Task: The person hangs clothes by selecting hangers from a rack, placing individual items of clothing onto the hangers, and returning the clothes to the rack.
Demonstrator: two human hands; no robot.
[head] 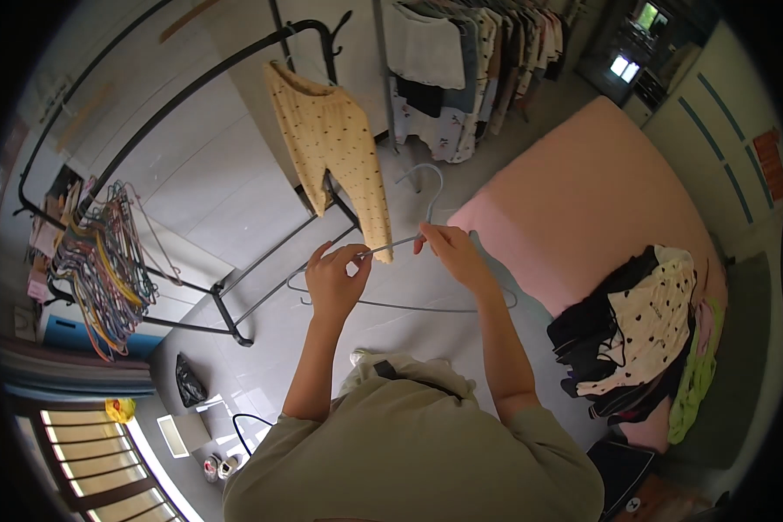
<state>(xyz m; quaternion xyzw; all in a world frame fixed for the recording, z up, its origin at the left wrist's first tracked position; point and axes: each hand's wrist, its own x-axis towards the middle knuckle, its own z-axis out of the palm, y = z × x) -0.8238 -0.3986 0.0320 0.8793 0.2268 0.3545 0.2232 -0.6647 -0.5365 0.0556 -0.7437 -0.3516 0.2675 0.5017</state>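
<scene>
Both my hands hold one grey-blue clothes hanger in front of my body. My left hand pinches its sloping shoulder between thumb and fingers. Just below the curved hook, my right hand grips the hanger's neck. The hook points up and away from me, and the long lower bar runs behind my forearms. No garment is on this hanger. Beyond it, yellow patterned trousers hang from the black metal clothes rack.
Many-coloured hangers crowd the rack's left end. To the right, a pile of clothes lies on a pink-covered bed. A second row of hanging garments stands at the back. A black plastic bag is on the floor.
</scene>
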